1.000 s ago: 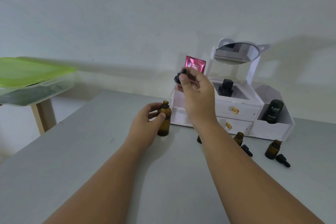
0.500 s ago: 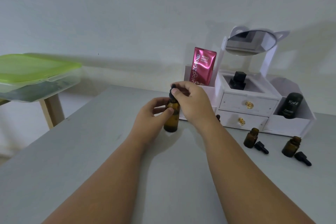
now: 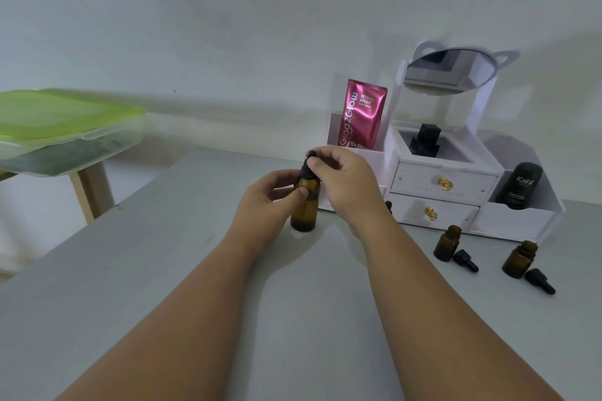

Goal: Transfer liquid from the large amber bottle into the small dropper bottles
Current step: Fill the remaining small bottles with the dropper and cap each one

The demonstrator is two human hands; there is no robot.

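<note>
Large amber bottle [image 3: 304, 212] gripped by left hand [image 3: 265, 202], its cap [image 3: 307, 168] pinched by right hand [image 3: 348, 185]; two small dropper bottles [image 3: 447, 244] [image 3: 518, 260].

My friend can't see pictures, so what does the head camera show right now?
A person's left hand holds the large amber bottle upright on a grey table while the right hand pinches the black dropper cap at its neck. To the right, two small uncapped dropper bottles stand before a white organiser.
</note>
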